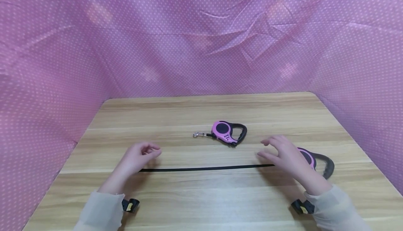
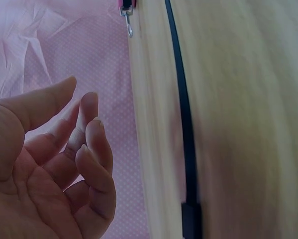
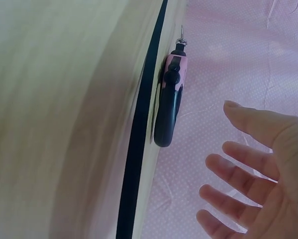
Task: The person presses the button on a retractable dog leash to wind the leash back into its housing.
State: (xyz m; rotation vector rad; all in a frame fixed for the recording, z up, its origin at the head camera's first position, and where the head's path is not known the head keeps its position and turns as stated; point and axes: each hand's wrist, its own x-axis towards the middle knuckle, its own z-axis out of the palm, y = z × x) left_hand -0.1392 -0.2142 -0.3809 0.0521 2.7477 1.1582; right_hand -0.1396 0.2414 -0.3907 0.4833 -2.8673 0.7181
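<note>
A black leash strap (image 1: 201, 169) stretches across the table between my two hands. It runs out of a pink and black retractable dog leash (image 1: 327, 164), partly hidden behind my right hand and forearm. My left hand (image 1: 140, 157) hovers over the strap's left end, fingers loosely curved and holding nothing. In the left wrist view a thicker black piece (image 2: 191, 219) shows on the strap. My right hand (image 1: 281, 154) is held above the table, thumb and fingers apart, with nothing between them. Farther back lies a second pink and black retractable leash (image 1: 222, 129), its metal clip (image 1: 199, 134) pointing left.
The wooden table (image 1: 157, 112) is ringed by pink dotted cloth (image 1: 201, 49) at the back and both sides. Black wrist devices (image 1: 130, 205) sit at both sleeve cuffs.
</note>
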